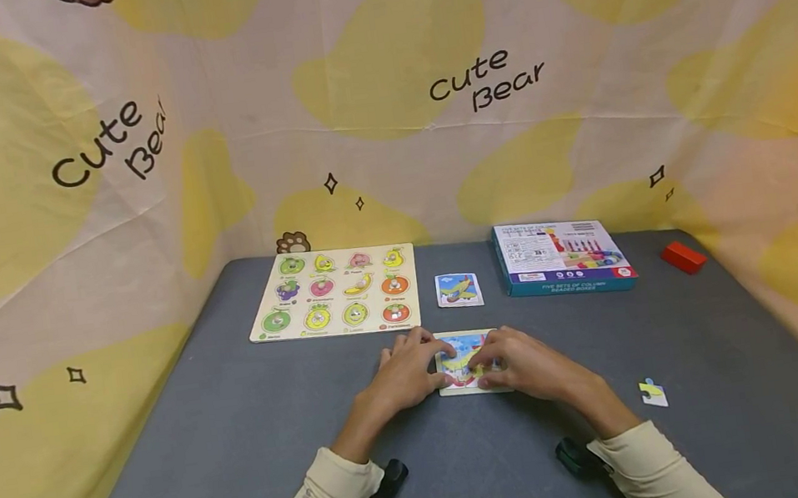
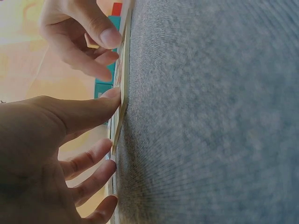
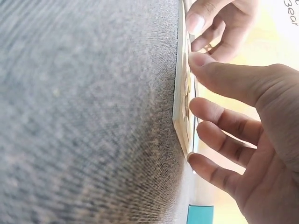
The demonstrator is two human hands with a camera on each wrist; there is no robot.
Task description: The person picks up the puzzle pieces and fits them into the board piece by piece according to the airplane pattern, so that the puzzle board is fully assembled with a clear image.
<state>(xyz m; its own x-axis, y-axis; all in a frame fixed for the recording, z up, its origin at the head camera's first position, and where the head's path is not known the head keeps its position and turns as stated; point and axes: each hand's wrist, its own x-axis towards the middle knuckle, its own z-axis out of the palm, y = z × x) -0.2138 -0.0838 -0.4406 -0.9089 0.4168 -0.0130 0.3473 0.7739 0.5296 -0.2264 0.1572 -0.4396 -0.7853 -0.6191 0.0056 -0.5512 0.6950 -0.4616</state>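
Note:
A small jigsaw puzzle in a pale wooden tray lies flat on the table, with a blue and yellow picture. My left hand is at the tray's left side. Its thumb touches the rim, and the other fingers spread along the far corner. Over the right part of the puzzle is my right hand, its thumb and fingertips touching the pieces, which look slightly uneven from the side. Part of the picture is hidden under the fingers. One loose puzzle piece, yellow and white with a blue tab, lies apart at the right.
Behind the tray stands a picture card showing a yellow plane. A fruit board lies at the back left. The boxed set and a red block are at the back right. Printed cloth hangs behind the grey table.

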